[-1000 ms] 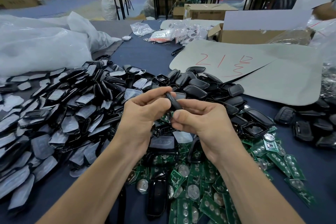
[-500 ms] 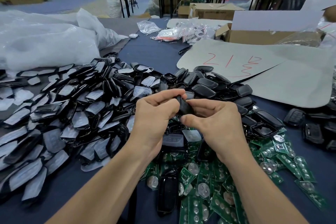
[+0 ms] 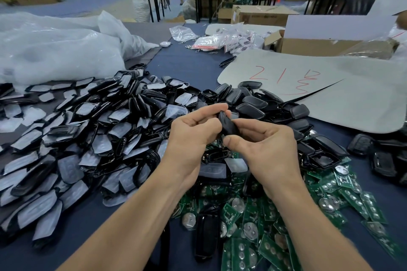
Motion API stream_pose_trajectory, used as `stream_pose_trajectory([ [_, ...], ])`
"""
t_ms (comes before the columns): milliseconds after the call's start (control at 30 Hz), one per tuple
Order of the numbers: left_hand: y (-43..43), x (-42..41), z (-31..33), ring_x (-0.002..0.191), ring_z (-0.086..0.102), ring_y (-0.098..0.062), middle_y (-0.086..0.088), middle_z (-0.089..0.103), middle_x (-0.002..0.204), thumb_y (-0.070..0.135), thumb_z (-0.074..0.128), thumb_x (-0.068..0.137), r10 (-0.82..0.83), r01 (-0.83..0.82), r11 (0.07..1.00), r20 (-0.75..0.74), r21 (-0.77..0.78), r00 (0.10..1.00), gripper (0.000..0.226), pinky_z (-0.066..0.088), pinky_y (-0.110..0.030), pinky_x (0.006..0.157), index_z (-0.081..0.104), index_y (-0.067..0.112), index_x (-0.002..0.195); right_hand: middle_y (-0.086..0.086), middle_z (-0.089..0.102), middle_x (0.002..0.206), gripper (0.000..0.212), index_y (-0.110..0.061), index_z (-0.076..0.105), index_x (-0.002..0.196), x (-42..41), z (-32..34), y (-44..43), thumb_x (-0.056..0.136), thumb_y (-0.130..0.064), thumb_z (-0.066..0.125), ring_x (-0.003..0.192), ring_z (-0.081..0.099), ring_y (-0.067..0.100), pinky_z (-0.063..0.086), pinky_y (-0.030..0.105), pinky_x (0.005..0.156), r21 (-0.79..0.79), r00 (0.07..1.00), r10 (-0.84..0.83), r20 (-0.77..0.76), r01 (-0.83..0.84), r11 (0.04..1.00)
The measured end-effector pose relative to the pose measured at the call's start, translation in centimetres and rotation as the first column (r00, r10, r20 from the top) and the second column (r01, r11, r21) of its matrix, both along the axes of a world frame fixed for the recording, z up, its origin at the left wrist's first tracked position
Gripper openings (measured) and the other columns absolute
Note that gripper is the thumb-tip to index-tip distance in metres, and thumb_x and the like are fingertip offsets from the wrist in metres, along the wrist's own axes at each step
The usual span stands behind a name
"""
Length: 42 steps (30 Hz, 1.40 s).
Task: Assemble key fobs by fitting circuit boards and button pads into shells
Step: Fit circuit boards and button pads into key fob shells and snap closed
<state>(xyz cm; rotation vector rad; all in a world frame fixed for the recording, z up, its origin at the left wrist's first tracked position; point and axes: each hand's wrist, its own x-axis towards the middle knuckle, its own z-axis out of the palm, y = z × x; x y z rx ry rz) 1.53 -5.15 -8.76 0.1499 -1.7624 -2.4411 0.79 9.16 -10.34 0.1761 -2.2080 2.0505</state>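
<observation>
The table is laid out so every part sits within my reach. The big heap of film-covered shells fans out to my left. The plain black shell halves are banked up just beyond my hands, and the green circuit boards lie in a drift beneath my wrists and off to the right. I hold both hands up over these piles, meeting on one black key fob, clear of the clutter so nothing snags it. My left hand has its fingers curled and its thumb laid over the fob's far end, I think to steady it. My right hand pinches the near edge between thumb and forefinger, probably to squeeze the halves closed. My fingers hide the seam, so I can't tell whether it has seated.
</observation>
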Motion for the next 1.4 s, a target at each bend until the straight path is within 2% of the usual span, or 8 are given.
stream_pose_trajectory([
  [167,-0.4,0.1,0.1,0.093,0.073,-0.015,-0.005,0.080,0.108,-0.002,0.067,0.073,-0.135,0.135,0.991,-0.113,-0.009,0.984,0.044,0.057,-0.024,0.083,0.079,0.020,0.110,-0.015,0.080,0.085,0.036,-0.040,0.082,0.087,-0.1,0.2,0.2,0.064,-0.018,0.098,0.087,0.076,0.002,0.062,0.028,0.079,-0.037,0.999,-0.029,-0.040,0.027,0.999],
  [433,-1.1,0.0,0.3,0.090,0.076,-0.016,-0.006,0.080,0.104,-0.008,0.078,0.070,-0.181,0.193,0.979,-0.140,0.073,0.973,0.047,0.059,-0.024,0.078,0.076,0.012,0.112,-0.002,0.081,0.084,0.036,-0.029,0.082,0.081,0.4,0.9,0.1,0.067,0.002,0.092,0.079,0.079,0.015,0.060,0.020,0.068,-0.210,0.998,0.056,-0.027,-0.061,0.976],
  [567,-1.1,0.0,0.4,0.097,0.075,-0.017,-0.005,0.080,0.109,0.003,0.076,0.079,-0.183,0.176,0.982,-0.138,-0.062,0.973,0.038,0.062,-0.031,0.083,0.076,0.015,0.115,-0.019,0.078,0.081,0.043,-0.038,0.081,0.087,0.4,0.9,0.2,0.062,-0.006,0.095,0.080,0.076,0.000,0.059,0.017,0.071,-0.045,0.995,-0.069,-0.072,0.066,0.997],
  [733,-1.0,0.1,0.1,0.080,0.078,-0.016,-0.007,0.082,0.089,0.003,0.077,0.087,-0.046,0.024,0.979,-0.106,-0.204,0.993,0.020,0.061,-0.022,0.065,0.085,0.021,0.088,-0.037,0.071,0.081,0.054,-0.047,0.075,0.096,0.7,0.7,-0.3,0.065,-0.006,0.092,0.076,0.072,-0.008,0.054,0.007,0.071,0.206,0.968,-0.085,-0.238,0.136,0.969],
  [867,-1.3,-0.1,-0.1,0.082,0.079,-0.021,-0.009,0.081,0.087,-0.005,0.075,0.087,-0.005,-0.034,0.977,-0.180,-0.213,0.984,0.025,0.062,-0.027,0.071,0.085,0.019,0.085,-0.018,0.079,0.088,0.045,-0.034,0.081,0.101,0.2,0.6,0.0,0.066,-0.007,0.086,0.084,0.077,0.004,0.063,0.027,0.078,0.069,0.991,-0.037,-0.130,0.047,0.997],
  [1000,-1.6,-0.1,-0.2,0.088,0.078,-0.023,-0.010,0.081,0.090,-0.008,0.075,0.086,-0.047,-0.023,0.963,-0.249,-0.270,0.967,0.023,0.060,-0.027,0.079,0.083,0.013,0.091,0.003,0.080,0.080,0.029,-0.027,0.083,0.090,-0.3,0.7,0.9,0.075,-0.002,0.081,0.072,0.078,0.026,0.061,0.031,0.063,-0.101,0.998,0.028,-0.047,-0.033,0.994],
  [1233,-1.7,0.2,-0.2,0.087,0.078,-0.012,0.008,0.081,0.091,0.001,0.083,0.083,-0.104,-0.043,0.847,-0.245,-0.529,0.964,0.031,0.060,-0.021,0.077,0.081,0.031,0.092,-0.005,0.080,0.082,0.025,-0.024,0.084,0.094,-0.1,0.8,0.7,0.080,-0.003,0.082,0.078,0.079,0.016,0.064,0.034,0.074,-0.008,0.995,0.025,-0.100,-0.026,1.000],
  [1400,-0.7,0.2,-1.0,0.088,0.074,-0.010,0.014,0.077,0.095,0.024,0.073,0.089,-0.069,-0.052,0.781,-0.168,-0.622,0.983,0.011,0.062,-0.044,0.084,0.072,0.033,0.095,-0.007,0.079,0.076,0.024,-0.031,0.084,0.086,-0.1,0.5,0.5,0.076,-0.010,0.082,0.073,0.077,0.013,0.060,0.026,0.069,-0.030,0.997,-0.034,-0.076,0.031,0.999],
])
